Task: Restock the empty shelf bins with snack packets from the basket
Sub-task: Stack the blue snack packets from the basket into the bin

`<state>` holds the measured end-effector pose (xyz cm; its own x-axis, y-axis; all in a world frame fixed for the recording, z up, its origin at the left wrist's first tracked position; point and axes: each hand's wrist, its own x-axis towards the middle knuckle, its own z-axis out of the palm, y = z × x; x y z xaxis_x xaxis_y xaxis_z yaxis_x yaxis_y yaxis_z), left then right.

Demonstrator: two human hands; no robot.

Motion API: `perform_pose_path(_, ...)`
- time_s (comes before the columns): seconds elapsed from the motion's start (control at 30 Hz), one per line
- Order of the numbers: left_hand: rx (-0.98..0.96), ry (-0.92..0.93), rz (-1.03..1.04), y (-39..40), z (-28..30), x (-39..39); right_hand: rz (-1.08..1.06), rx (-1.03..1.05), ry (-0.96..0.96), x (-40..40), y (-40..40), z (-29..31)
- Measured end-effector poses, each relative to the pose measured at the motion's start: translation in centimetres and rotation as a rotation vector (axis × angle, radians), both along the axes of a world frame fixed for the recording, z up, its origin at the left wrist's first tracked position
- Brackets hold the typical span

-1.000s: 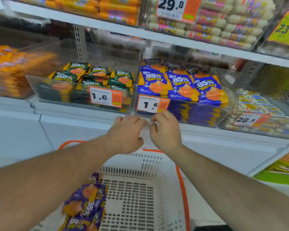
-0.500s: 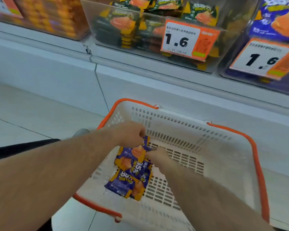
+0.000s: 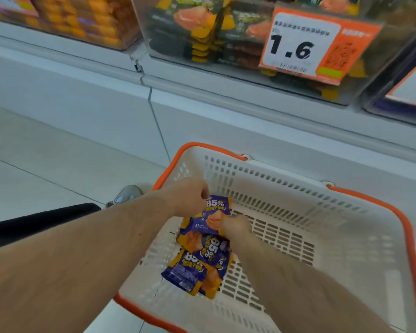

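A white basket (image 3: 322, 212) with an orange rim stands on the floor below the shelf. Several purple and orange snack packets (image 3: 197, 265) lie in its left part. My left hand (image 3: 190, 195) pinches the top edge of one purple packet (image 3: 216, 207) and holds it raised above the pile. My right hand (image 3: 235, 228) is curled round the right side of the same pile of packets. Above, a clear shelf bin (image 3: 238, 51) holds dark green packets behind a 1.6 price tag (image 3: 298, 44).
A bin of orange packets (image 3: 87, 22) sits at the upper left, and the corner of a purple-packet bin (image 3: 408, 97) at the right edge. The white shelf base (image 3: 82, 99) runs across. A grey shoe (image 3: 127, 194) and tiled floor (image 3: 46, 164) lie left of the basket.
Both hands came down from the shelf edge into the basket. The view dropped and moved closer. My left hand now lifts one purple packet higher than half a second ago.
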<state>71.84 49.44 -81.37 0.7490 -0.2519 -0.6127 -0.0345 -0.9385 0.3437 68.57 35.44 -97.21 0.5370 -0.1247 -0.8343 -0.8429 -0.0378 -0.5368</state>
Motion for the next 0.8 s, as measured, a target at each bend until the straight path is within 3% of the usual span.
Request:
perform_pose_path(0.17, 0.005, -0.092, -0.072, -2.7, 2.4, -0.6, 0.002, -0.118, -0.105, -1.1, -3.6, 5.7)
perform_pose_path(0.3, -0.074, -0.200, 0.075, -4.4, 4.7, -1.7, 0.126, -0.196, -0.366, -2.6, -7.0, 12.8)
perform_pose_path(0.43, -0.450, 0.007, 0.476, -6.8, 8.0, -3.6, 0.121, -0.225, -0.616, -4.1, -9.5, 19.8)
perform_pose_path(0.57, -0.872, 0.236, 0.703, -8.9, 10.2, -5.0, 0.070, -0.214, -0.690, -5.4, -11.3, 24.9)
perform_pose_path(0.7, -1.112, 0.076, 0.748, -10.5, 12.7, -6.0, -0.031, -0.241, -0.836, -7.0, -12.3, 29.9)
perform_pose_path(0.8, -1.192, -0.048, 0.658, -11.8, 15.7, -6.2, -0.091, -0.264, -0.945, -7.8, -13.2, 33.0)
